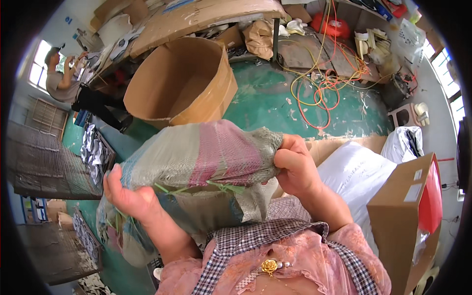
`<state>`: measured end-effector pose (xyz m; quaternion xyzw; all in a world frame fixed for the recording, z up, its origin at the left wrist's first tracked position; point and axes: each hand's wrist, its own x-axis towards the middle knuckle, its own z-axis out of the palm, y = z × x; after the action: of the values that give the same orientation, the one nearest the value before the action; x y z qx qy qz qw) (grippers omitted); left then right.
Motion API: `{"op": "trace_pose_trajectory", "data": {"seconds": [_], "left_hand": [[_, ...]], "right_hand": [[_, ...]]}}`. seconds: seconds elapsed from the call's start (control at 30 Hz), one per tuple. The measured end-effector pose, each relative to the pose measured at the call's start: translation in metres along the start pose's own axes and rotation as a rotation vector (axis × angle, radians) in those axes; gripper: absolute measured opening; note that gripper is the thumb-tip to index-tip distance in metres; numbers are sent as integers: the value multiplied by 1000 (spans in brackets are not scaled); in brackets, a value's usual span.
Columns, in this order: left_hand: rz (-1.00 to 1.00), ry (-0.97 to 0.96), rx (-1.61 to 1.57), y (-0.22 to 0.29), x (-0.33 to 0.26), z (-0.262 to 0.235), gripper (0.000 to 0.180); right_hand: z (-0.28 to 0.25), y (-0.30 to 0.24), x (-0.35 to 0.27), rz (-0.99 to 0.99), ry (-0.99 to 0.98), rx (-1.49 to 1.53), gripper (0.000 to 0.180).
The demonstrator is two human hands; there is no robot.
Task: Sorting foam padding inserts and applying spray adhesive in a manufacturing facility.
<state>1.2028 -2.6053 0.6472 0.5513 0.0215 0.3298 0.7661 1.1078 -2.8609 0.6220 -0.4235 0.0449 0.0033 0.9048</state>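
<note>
A large woven plastic sack (169,152), grey-green with pink and blue stripes, is spread before my chest. Green ties run across its front. My right hand (297,164) is closed in a fist on the sack's bunched right corner. On the other side, my left hand (130,197) takes the sack between its thumb and its longer, straighter fingers; some of that hold is hidden by the cloth. Below and behind my left hand, more of the sack hangs down. Whatever is inside the sack cannot be seen.
Beyond the sack stands a big open cardboard box (182,81). White sacks (351,172) and another carton (400,211) are at my right. Red and yellow hoses (319,98) lie coiled on the green floor. A person (66,83) works at a long bench (196,17), far left.
</note>
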Motion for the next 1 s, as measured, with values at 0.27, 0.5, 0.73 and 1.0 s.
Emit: {"op": "trace_pose_trajectory", "data": {"seconds": [0.27, 0.5, 0.73, 1.0], "left_hand": [[40, 215, 76, -45, -83, 173, 7], [-56, 246, -6, -97, -126, 319, 12], [-30, 173, -23, -196, -150, 523, 4], [-33, 151, -97, -280, -99, 693, 5]], "right_hand": [[-155, -128, 71, 95, -148, -4, 27], [-272, -241, 144, 52, -198, -15, 21], [-413, -335, 235, -38, -65, 4, 20], [-487, -451, 368, -18, -64, 19, 24]]}}
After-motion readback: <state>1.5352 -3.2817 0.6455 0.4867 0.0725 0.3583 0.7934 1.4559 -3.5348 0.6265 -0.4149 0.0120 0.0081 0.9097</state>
